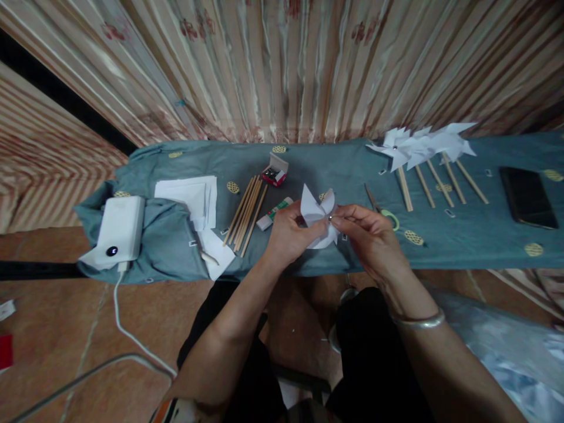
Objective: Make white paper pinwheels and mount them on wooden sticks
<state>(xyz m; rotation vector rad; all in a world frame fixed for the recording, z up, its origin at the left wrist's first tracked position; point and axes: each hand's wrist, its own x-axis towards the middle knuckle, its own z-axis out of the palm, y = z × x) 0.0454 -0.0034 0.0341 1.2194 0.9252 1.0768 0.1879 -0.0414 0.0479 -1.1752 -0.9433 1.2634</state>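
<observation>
A white paper pinwheel head point(312, 207) is held up over the near edge of the cloth-covered table. My left hand point(288, 235) grips it from the left, thumb near its centre. At that centre, the thumb and fingers of my right hand point(368, 235) pinch a small shiny thumbtack point(329, 218). Whether its point has gone through the paper is hidden. Behind my left hand lies a green and white glue stick point(275, 213). A pair of scissors point(390, 218) with green handles rests just beyond my right hand.
Several wooden sticks point(247, 214) lie left of a small open red box point(275, 171) of tacks. Farther left are white paper sheets point(189, 194) and a white power bank point(120, 229) with a cable. Finished pinwheels point(423, 147) and a black phone point(527, 197) lie on the right.
</observation>
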